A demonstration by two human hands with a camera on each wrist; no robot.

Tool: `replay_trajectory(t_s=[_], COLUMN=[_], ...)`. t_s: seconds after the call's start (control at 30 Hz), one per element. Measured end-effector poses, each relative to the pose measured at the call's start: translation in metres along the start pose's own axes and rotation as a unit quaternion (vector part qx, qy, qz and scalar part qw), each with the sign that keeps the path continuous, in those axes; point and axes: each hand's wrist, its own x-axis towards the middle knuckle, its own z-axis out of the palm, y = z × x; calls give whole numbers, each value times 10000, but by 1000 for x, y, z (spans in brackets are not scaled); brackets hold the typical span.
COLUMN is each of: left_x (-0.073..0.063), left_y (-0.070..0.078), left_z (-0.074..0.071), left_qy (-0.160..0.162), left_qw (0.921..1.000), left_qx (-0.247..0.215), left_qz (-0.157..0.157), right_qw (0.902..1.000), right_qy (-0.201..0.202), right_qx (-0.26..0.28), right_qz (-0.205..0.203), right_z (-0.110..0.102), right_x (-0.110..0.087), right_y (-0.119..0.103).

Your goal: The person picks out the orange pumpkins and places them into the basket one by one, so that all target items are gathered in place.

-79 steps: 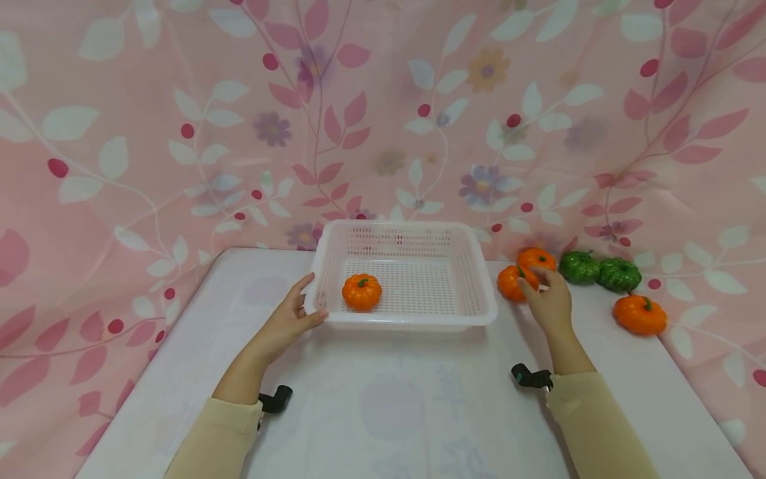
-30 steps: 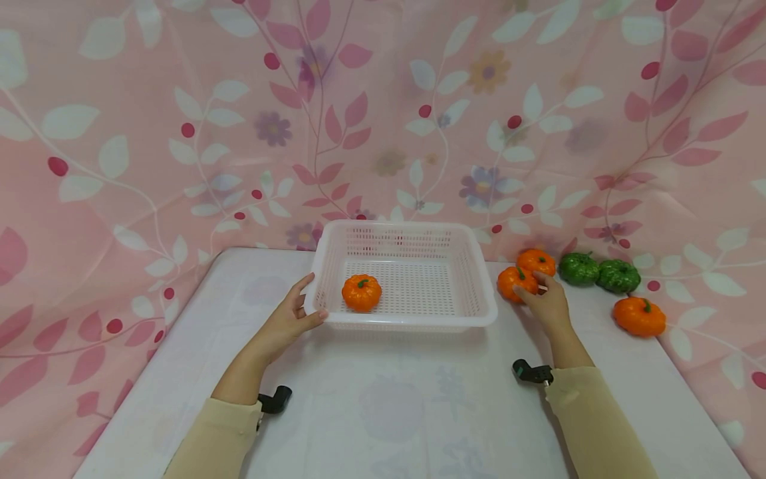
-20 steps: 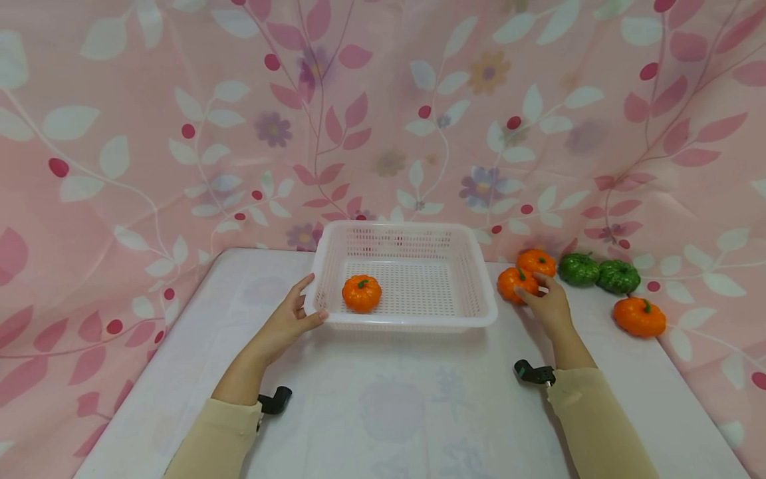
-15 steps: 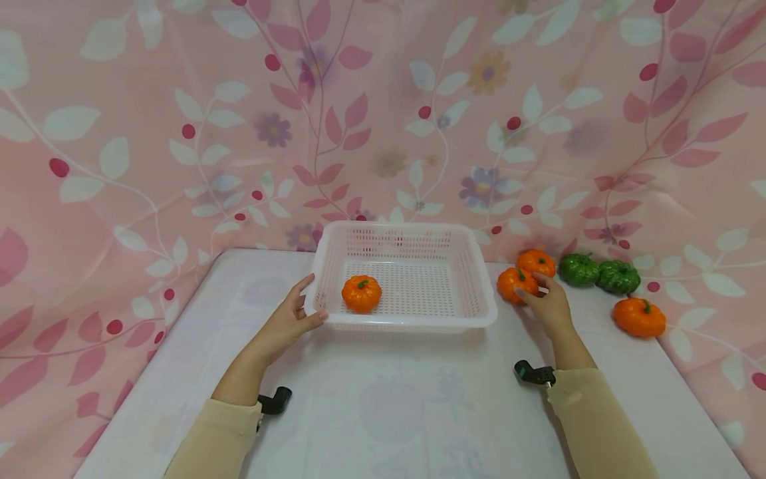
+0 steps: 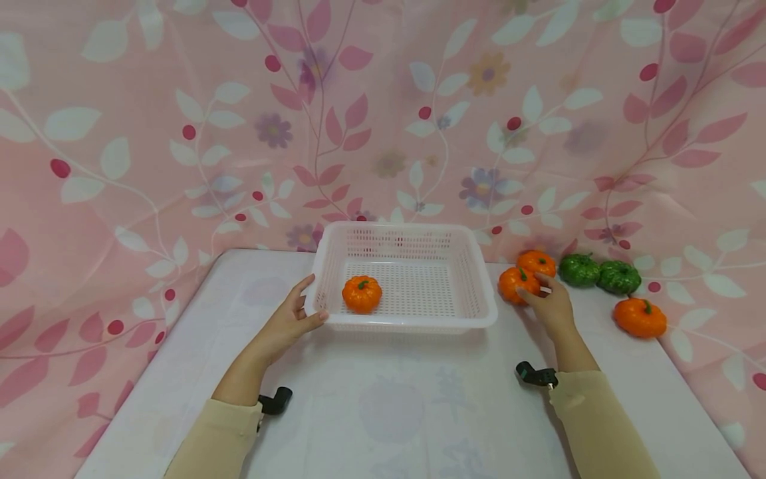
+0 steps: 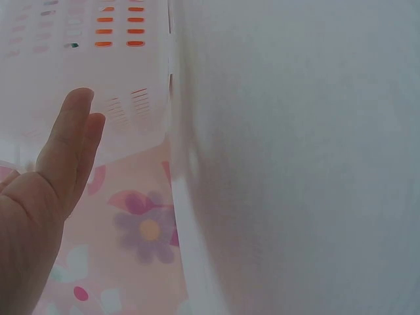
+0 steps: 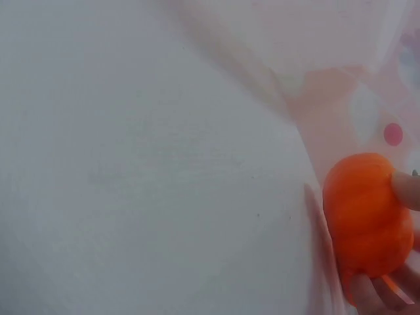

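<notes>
My left hand [image 5: 287, 329] holds the left front corner of a white plastic basket [image 5: 413, 322], thumb over the rim and fingers along its side. In the left wrist view two extended digits overlap the pale slotted wall [image 6: 131, 72]. One small orange pumpkin [image 5: 361, 299] with a green stem sits inside, toward the left. To the basket's right, my right hand [image 5: 552, 307] grips another orange pumpkin [image 5: 511, 286]. The right wrist view shows that ribbed pumpkin [image 7: 364, 210] between thumb and fingers, low over the table.
Behind the gripped pumpkin lies a third orange one [image 5: 534, 259]. Two green pumpkins [image 5: 579, 270] sit side by side farther right, and another orange pumpkin [image 5: 640, 318] is near the right table edge. A pink floral cloth [image 5: 383, 133] hangs behind the white-covered table [image 5: 389, 399].
Since the earliest frame, my right thumb and fingers have settled against the sides of the orange pumpkin. The left hand, basket and other pumpkins keep their places.
</notes>
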Motion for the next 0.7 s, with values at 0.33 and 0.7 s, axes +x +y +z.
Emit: replay_trajectory(t_s=[0.33,0.7], left_x=[-1,0], left_y=[3,2], left_z=[1,1], left_qy=[-9,4], left_qw=[10000,10000], left_qx=[-54,-7], left_qz=[1,-12], right_qw=[9999,9992], right_qy=[9,183], right_qx=[38,-111], right_qz=[-103,-350], right_z=[-9,-19], right_x=[-7,-15], right_y=[-10,-21])
